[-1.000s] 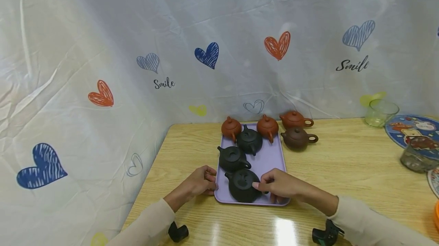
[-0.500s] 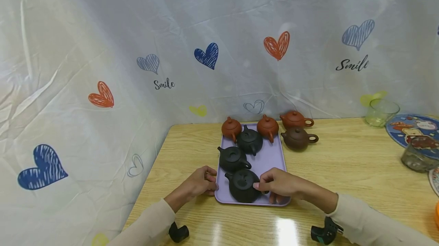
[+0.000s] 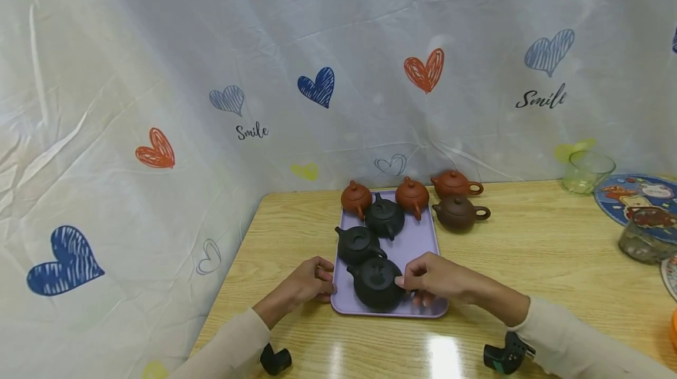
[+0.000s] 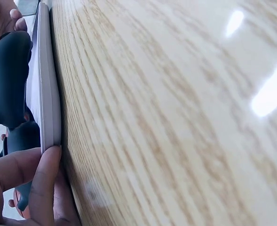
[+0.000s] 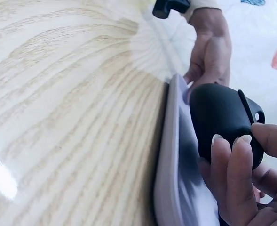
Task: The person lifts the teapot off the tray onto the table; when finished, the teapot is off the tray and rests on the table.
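Observation:
A lavender tray [image 3: 420,238] lies on the wooden table and carries three black teapots and two red-orange ones [image 3: 356,197]. My right hand [image 3: 431,278] grips the nearest black teapot [image 3: 375,285] at its right side, thumb and fingers curled round it. In the right wrist view my fingers [image 5: 234,179] lie against that teapot [image 5: 223,117] above the tray [image 5: 169,188]. My left hand [image 3: 313,281] holds the tray's left edge. The left wrist view shows my thumb [image 4: 42,188] pressed on that rim [image 4: 49,94].
Two more teapots, one reddish [image 3: 452,184] and one brown [image 3: 459,213], stand on the table right of the tray. At the far right are a green glass [image 3: 587,172], a patterned plate [image 3: 634,191] and a glass bowl [image 3: 642,241]. A heart-print curtain hangs behind and left.
My right hand has shifted slightly right and up along the front black teapot. The left hand and the tray have stayed put.

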`<action>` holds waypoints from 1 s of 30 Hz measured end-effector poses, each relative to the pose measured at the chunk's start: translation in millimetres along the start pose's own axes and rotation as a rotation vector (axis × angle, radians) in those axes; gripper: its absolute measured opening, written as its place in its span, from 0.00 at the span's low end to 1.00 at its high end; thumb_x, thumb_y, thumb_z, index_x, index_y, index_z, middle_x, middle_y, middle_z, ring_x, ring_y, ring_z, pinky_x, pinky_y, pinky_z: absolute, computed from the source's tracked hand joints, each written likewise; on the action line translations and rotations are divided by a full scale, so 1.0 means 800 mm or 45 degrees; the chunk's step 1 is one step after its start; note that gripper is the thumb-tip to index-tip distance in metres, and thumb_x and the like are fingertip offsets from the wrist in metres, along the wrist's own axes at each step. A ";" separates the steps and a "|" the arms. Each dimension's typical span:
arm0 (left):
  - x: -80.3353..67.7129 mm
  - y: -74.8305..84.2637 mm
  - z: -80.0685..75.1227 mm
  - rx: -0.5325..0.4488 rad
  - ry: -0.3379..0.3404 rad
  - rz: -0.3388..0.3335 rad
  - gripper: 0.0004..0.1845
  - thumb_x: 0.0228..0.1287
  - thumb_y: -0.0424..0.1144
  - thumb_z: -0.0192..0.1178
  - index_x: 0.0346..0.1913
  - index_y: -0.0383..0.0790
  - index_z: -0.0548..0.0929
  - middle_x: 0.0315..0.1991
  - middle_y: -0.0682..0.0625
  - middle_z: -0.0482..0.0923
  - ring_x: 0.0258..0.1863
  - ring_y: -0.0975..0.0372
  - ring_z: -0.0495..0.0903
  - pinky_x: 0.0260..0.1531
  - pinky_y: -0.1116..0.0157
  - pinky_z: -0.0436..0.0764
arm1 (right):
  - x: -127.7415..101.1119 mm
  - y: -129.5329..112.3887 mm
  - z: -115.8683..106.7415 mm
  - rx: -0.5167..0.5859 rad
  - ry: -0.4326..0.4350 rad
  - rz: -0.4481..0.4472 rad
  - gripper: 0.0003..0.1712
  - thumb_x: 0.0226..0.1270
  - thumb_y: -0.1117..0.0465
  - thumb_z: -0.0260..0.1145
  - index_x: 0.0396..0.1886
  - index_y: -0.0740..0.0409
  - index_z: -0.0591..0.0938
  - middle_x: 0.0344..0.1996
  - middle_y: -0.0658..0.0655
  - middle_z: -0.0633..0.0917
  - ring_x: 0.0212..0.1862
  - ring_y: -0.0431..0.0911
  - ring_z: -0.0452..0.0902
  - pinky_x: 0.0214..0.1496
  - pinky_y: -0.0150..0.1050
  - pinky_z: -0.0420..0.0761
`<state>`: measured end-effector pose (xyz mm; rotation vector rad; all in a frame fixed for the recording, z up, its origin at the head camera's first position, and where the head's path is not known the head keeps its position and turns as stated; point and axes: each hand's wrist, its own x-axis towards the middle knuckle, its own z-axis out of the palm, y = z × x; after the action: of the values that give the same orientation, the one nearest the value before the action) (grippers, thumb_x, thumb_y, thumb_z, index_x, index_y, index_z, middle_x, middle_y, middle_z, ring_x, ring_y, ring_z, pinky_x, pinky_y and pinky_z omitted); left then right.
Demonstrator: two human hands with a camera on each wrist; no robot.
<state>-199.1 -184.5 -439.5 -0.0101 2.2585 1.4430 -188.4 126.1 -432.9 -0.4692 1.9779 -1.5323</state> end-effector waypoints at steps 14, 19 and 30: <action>-0.001 0.000 0.001 0.012 0.005 -0.009 0.24 0.58 0.23 0.65 0.58 0.27 0.71 0.41 0.41 0.74 0.34 0.58 0.79 0.35 0.62 0.88 | -0.018 -0.007 -0.024 -0.123 0.029 -0.043 0.23 0.72 0.53 0.65 0.29 0.72 0.80 0.25 0.55 0.82 0.29 0.46 0.81 0.27 0.36 0.83; -0.002 0.000 0.001 0.008 0.002 -0.006 0.25 0.58 0.23 0.65 0.58 0.27 0.71 0.42 0.41 0.73 0.34 0.58 0.79 0.35 0.62 0.89 | -0.027 -0.013 -0.035 -0.135 0.034 -0.038 0.25 0.72 0.52 0.65 0.29 0.74 0.78 0.26 0.54 0.81 0.30 0.45 0.82 0.28 0.35 0.82; 0.000 -0.001 0.001 -0.005 -0.005 0.002 0.25 0.58 0.23 0.65 0.58 0.26 0.70 0.42 0.41 0.73 0.34 0.58 0.79 0.35 0.62 0.88 | -0.045 -0.020 -0.057 -0.150 0.054 -0.046 0.26 0.73 0.52 0.64 0.34 0.77 0.78 0.30 0.60 0.82 0.32 0.46 0.82 0.30 0.37 0.84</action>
<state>-198.2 -184.3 -440.6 -0.0065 2.2526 1.4474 -191.3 177.9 -401.2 -0.5275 2.1111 -1.4645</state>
